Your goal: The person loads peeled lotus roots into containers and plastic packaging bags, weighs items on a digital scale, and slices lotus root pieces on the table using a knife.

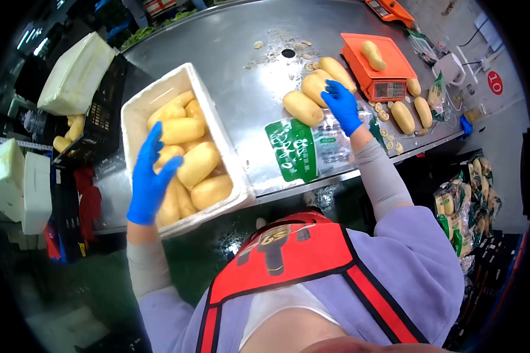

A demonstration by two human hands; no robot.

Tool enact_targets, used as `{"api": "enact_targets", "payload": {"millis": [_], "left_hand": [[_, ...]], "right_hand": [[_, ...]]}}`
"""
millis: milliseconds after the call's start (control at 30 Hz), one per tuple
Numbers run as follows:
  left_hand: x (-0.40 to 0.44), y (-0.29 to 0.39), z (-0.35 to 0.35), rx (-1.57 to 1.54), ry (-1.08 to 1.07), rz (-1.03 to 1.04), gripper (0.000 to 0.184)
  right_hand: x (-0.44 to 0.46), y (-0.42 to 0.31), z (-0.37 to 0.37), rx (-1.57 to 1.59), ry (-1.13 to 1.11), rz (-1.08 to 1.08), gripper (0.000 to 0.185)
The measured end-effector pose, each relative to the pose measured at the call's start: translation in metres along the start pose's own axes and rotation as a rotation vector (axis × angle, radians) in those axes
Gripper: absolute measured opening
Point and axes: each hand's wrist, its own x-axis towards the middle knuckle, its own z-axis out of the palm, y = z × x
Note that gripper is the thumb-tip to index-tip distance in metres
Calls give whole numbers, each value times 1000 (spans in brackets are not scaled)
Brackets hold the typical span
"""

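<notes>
Pale-yellow squashes (199, 165), smooth, oblong and rounded at the ends, fill a white foam box (212, 109) with thick walls at left. Toward the right, a flat plastic bag (291, 150), part green with white lettering, part clear, lies near a cluster of three plump squashes (303, 107); beyond stands an orange weighing scale (374, 67) with one waisted squash (373, 55) on its tray. A black slatted crate (104, 112) sits left of the brushed-metal table (241, 70), whose surface carries scattered cut slices; the green floor (203, 250) shines below, and a red round sign (494, 83) reading "10" marks the right side. The blue-gloved left hand (150, 176) is open, fingers spread over the box's left side, beside its squashes. The blue-gloved right hand (341, 106) bends its fingers over the cluster; whether it grips one, I cannot tell.
</notes>
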Motion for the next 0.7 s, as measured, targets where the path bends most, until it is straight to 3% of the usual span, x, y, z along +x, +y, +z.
{"api": "enact_targets", "payload": {"millis": [100, 167, 267, 333, 367, 400, 433, 500, 533, 567, 600, 700], "left_hand": [[6, 63, 76, -168, -58, 60, 73], [15, 86, 140, -377, -72, -7, 84], [41, 55, 244, -607, -8, -286, 91], [70, 23, 288, -562, 53, -545, 93], [83, 3, 304, -507, 77, -621, 95], [94, -4, 315, -452, 126, -680, 101], [104, 13, 320, -603, 155, -743, 107], [117, -26, 353, -670, 232, -720, 108], [121, -78, 381, -589, 265, -581, 107], [126, -67, 381, -404, 259, -544, 112], [132, -60, 382, -230, 235, -652, 120], [134, -46, 392, -68, 252, -681, 127]], "right_hand": [[15, 36, -40, -136, -27, 96, 54], [17, 52, -43, -172, -38, 67, 56], [25, 54, -41, -277, -111, -17, 67], [29, 44, -34, -434, -190, -275, 77], [30, 41, -29, -524, -281, -302, 84], [31, 40, -28, -497, -301, -307, 84], [31, 39, -24, -552, -350, -309, 86], [34, 52, -9, -555, -381, -346, 88], [35, 50, -6, -517, -379, -307, 86], [36, 42, -8, -545, -409, -283, 86], [38, 38, -9, -581, -433, -259, 86], [42, 51, -9, -548, -441, -306, 81]]}}
